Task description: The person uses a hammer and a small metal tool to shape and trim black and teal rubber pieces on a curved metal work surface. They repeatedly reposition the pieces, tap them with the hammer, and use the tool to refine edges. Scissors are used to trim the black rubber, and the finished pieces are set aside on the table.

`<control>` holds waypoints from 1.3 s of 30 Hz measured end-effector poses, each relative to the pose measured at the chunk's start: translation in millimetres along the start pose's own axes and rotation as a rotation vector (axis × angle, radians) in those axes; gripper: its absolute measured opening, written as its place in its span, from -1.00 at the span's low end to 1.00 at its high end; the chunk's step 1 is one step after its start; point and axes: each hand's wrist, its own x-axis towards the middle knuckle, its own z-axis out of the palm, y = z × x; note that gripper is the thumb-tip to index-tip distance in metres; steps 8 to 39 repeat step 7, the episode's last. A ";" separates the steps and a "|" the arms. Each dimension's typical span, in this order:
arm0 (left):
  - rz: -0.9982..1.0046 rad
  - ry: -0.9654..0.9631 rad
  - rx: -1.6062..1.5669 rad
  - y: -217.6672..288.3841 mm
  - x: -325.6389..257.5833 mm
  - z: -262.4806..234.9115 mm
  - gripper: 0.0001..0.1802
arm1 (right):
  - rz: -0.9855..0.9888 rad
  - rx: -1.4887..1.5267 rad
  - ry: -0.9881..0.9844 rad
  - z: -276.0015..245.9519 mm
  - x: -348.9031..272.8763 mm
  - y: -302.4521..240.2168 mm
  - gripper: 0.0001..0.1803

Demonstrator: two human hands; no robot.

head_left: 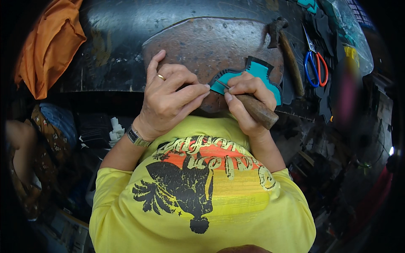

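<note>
Teal leather piece (262,72), flat and curvy-edged with a darker border, lies on your worn, rust-brown rounded work block (202,42), near its front edge and just ahead of your chest. Your right hand (249,95) has its fingers closed around a wood-handled tool (257,110); the handle is thick, brown and smooth, and its thin metal tip meets the near-left corner of the piece. Your left hand (168,95), wearing a gold ring and a metal-banded wristwatch (137,137), is curled with thumb and forefinger pinched together at that same corner, pressing it against the block; whether they grip the edge itself you cannot tell from this view. A hammer (287,50) with a dark metal head and long wooden handle rests on the block's right side, touching its rim. Scissors (314,63) with one blue and one red loop lie farther right on the dark, scuffed bench (114,46), among black offcuts. An orange cloth (48,46) hangs crumpled at the upper left.
</note>
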 end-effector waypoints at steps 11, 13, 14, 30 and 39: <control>0.008 -0.039 -0.001 -3.3 -3.1 -2.8 -0.72 | -0.067 -0.112 -0.079 -0.4 1.8 -0.1 -0.82; 0.008 -0.039 -0.001 -3.3 -3.1 -2.8 -0.72 | -0.067 -0.112 -0.079 -0.4 1.8 -0.1 -0.82; 0.008 -0.039 -0.001 -3.3 -3.1 -2.8 -0.72 | -0.067 -0.112 -0.079 -0.4 1.8 -0.1 -0.82; 0.008 -0.039 -0.001 -3.3 -3.1 -2.8 -0.72 | -0.067 -0.112 -0.079 -0.4 1.8 -0.1 -0.82; 0.008 -0.039 -0.001 -3.3 -3.1 -2.8 -0.72 | -0.067 -0.112 -0.079 -0.4 1.8 -0.1 -0.82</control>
